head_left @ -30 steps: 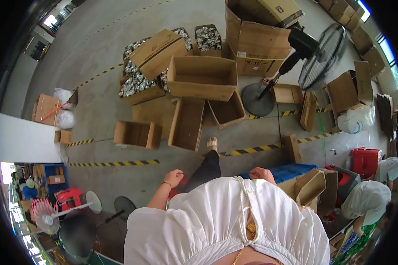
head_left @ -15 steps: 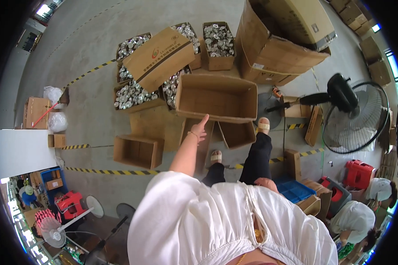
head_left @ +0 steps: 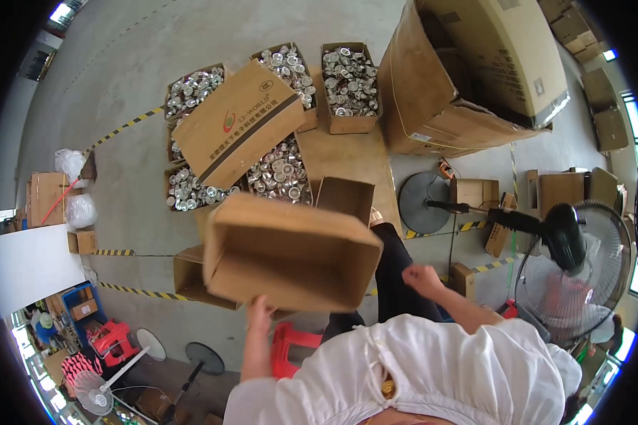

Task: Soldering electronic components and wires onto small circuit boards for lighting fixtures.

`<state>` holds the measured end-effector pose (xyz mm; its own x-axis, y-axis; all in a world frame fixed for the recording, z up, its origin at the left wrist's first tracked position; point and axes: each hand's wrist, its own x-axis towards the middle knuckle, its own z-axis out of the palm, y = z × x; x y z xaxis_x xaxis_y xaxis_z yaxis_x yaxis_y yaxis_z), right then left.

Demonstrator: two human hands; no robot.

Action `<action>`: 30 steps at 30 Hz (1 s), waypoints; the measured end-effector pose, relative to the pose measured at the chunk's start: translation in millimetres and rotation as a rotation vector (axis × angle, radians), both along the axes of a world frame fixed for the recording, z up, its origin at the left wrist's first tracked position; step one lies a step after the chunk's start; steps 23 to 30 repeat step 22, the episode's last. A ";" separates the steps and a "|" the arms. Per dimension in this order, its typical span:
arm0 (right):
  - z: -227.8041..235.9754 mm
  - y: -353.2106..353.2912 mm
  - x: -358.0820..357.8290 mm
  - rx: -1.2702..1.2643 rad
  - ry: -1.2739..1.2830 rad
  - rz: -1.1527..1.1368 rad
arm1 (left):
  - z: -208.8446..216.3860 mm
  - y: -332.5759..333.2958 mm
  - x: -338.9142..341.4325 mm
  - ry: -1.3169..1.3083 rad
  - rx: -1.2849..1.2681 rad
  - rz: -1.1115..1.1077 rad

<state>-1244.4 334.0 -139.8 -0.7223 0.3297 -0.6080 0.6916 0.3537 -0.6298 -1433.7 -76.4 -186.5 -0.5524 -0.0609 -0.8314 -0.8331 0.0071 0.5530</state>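
Note:
My left hand [head_left: 260,312] grips the lower edge of an open brown cardboard box [head_left: 290,283], fingers partly hidden by its wall. The box hangs tilted in front of me, its opening toward me and only bare cardboard inside. My right hand [head_left: 424,280] is curled closed above my right leg, apart from the box, with nothing visible in it. Beyond the held box stands a smaller open carton [head_left: 344,194]. Another open carton [head_left: 191,276] lies partly behind it at the left.
Several cartons of shiny silver round parts [head_left: 350,81] stand ahead, a closed carton [head_left: 237,120] lying across some. A large carton [head_left: 422,99] is at the far right. A black standing fan [head_left: 571,248] is on the right, a red plastic stool [head_left: 283,347] near my left arm.
My left hand has brought the box nearer and to the left, tilting it. My right hand has come up and forward from my hip. The red stool has come into view.

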 end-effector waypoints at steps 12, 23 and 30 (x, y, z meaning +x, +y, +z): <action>-246.0 174.4 -296.6 0.279 -0.383 0.138 | -6.2 -100.9 29.4 -0.445 -0.217 0.488; -366.8 218.5 -430.8 -0.485 -0.101 -0.839 | -68.6 -128.6 89.5 -0.235 -0.249 0.692; -366.8 218.5 -430.8 -0.485 -0.101 -0.839 | -68.6 -128.6 89.5 -0.235 -0.249 0.692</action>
